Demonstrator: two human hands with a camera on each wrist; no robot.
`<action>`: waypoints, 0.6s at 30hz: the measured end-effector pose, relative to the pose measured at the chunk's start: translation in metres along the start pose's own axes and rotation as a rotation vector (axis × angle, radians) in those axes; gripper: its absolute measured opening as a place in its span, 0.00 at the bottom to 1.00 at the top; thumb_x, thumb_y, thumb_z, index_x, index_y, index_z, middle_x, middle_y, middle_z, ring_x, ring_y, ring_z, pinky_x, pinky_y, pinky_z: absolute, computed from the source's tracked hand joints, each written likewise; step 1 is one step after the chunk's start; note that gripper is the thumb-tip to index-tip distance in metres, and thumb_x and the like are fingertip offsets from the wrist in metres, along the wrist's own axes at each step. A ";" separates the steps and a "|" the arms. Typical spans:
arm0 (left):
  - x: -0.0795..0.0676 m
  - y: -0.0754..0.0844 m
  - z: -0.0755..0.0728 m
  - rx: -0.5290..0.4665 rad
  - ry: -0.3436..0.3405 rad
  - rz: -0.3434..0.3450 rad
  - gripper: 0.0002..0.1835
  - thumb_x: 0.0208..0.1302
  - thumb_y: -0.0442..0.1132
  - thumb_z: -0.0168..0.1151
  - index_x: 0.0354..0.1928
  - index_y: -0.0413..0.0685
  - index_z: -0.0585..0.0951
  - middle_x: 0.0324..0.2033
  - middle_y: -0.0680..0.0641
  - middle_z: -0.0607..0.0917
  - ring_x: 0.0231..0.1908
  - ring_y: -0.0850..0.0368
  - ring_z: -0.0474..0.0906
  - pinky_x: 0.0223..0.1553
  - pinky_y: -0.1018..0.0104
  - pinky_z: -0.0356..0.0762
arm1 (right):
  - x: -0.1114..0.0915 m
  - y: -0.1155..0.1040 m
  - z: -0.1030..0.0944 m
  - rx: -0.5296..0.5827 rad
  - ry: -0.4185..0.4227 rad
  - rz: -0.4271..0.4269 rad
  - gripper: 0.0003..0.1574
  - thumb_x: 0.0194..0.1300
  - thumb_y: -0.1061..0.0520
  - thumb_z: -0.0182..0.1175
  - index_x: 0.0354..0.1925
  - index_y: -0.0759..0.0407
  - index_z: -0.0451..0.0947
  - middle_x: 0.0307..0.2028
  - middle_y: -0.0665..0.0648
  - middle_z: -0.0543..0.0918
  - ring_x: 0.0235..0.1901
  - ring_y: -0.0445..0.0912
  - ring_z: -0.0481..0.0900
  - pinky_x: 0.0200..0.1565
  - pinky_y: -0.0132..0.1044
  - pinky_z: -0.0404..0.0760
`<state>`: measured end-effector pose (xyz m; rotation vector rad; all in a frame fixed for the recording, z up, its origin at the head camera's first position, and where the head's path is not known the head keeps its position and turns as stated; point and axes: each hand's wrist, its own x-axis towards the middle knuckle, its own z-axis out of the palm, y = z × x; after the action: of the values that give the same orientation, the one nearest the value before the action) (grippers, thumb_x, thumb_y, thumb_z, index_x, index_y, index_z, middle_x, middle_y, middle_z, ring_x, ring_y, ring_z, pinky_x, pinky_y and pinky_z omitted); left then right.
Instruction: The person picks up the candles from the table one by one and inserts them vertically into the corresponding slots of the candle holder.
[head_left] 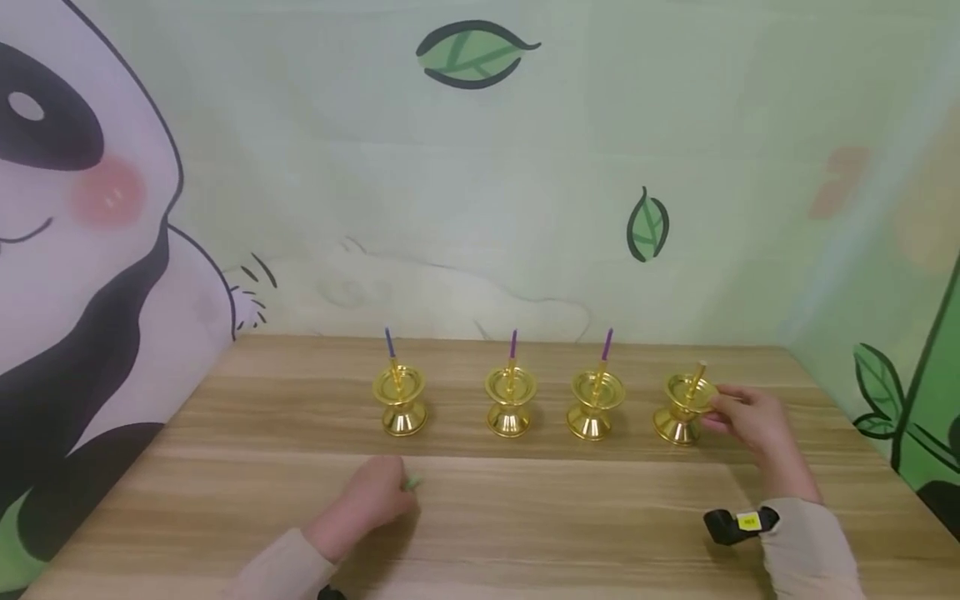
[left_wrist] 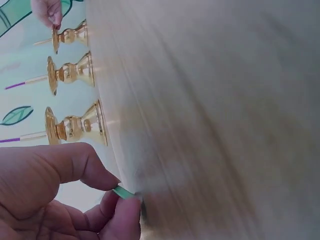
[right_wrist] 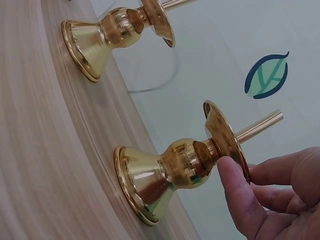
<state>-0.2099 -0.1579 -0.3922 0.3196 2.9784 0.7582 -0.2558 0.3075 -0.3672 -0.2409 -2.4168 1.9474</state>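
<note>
My left hand [head_left: 372, 493] is above the near left part of the table and pinches a short green candle [left_wrist: 124, 192] between thumb and fingertips; most of the candle is covered. Over at the right end of a row, my right hand [head_left: 753, 423] pinches the dish rim of a gold candle holder [right_wrist: 150, 180]. This holder's upright tube [right_wrist: 260, 125] has no candle in it, and its base stands on the table. To its left, two gold holders [head_left: 592, 421] [head_left: 509, 419] carry purple candles [head_left: 607, 343]; the leftmost holder [head_left: 404, 418] carries a blue candle [head_left: 389, 342].
The wooden table [head_left: 555, 517] runs back to a green cloth backdrop [head_left: 360, 192] printed with leaves and a panda [head_left: 180, 308]. The holders stand apart in a row near the table's back edge. A black strap device [head_left: 727, 527] sits at my right wrist.
</note>
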 end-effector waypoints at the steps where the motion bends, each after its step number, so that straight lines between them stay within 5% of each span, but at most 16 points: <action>1: 0.000 0.000 0.000 -0.007 0.012 -0.002 0.18 0.41 0.30 0.62 0.11 0.50 0.62 0.10 0.55 0.62 0.13 0.61 0.59 0.14 0.72 0.58 | 0.002 0.001 0.000 0.004 -0.001 -0.004 0.34 0.70 0.67 0.45 0.65 0.85 0.45 0.26 0.46 0.78 0.25 0.34 0.81 0.35 0.29 0.85; 2: -0.002 0.001 -0.001 -0.014 0.024 -0.011 0.18 0.41 0.30 0.63 0.11 0.50 0.63 0.10 0.54 0.63 0.13 0.60 0.59 0.15 0.72 0.57 | 0.006 0.005 -0.001 0.033 -0.007 -0.012 0.30 0.70 0.66 0.47 0.65 0.80 0.54 0.26 0.46 0.79 0.25 0.34 0.81 0.35 0.29 0.85; 8: -0.004 0.004 -0.002 0.021 0.045 -0.009 0.16 0.42 0.30 0.63 0.11 0.49 0.65 0.10 0.55 0.64 0.14 0.61 0.59 0.16 0.73 0.56 | 0.031 0.029 -0.009 0.083 -0.002 -0.017 0.31 0.69 0.65 0.49 0.66 0.76 0.55 0.27 0.47 0.81 0.26 0.36 0.82 0.35 0.29 0.85; 9: -0.004 0.005 -0.001 0.023 0.047 -0.006 0.16 0.42 0.30 0.63 0.11 0.49 0.65 0.11 0.55 0.64 0.14 0.61 0.59 0.16 0.72 0.56 | 0.031 0.029 -0.008 0.077 0.018 -0.005 0.35 0.69 0.66 0.48 0.67 0.80 0.48 0.27 0.47 0.81 0.25 0.36 0.82 0.35 0.30 0.85; 11: -0.004 0.007 -0.002 0.013 0.053 0.006 0.15 0.43 0.30 0.63 0.12 0.49 0.66 0.11 0.55 0.64 0.15 0.61 0.59 0.16 0.72 0.57 | 0.033 0.032 -0.008 0.088 0.020 -0.006 0.36 0.69 0.65 0.49 0.67 0.80 0.48 0.27 0.47 0.80 0.25 0.37 0.83 0.35 0.30 0.85; 18: 0.002 0.023 -0.003 -0.073 0.087 0.032 0.11 0.49 0.31 0.63 0.21 0.44 0.69 0.16 0.52 0.69 0.19 0.59 0.63 0.18 0.70 0.62 | 0.000 -0.001 0.003 0.032 0.015 0.012 0.34 0.70 0.67 0.45 0.66 0.83 0.45 0.26 0.47 0.78 0.25 0.34 0.80 0.34 0.27 0.84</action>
<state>-0.2076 -0.1389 -0.3789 0.3401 3.0237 0.9037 -0.2568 0.3041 -0.3667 -0.2686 -2.3791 1.9797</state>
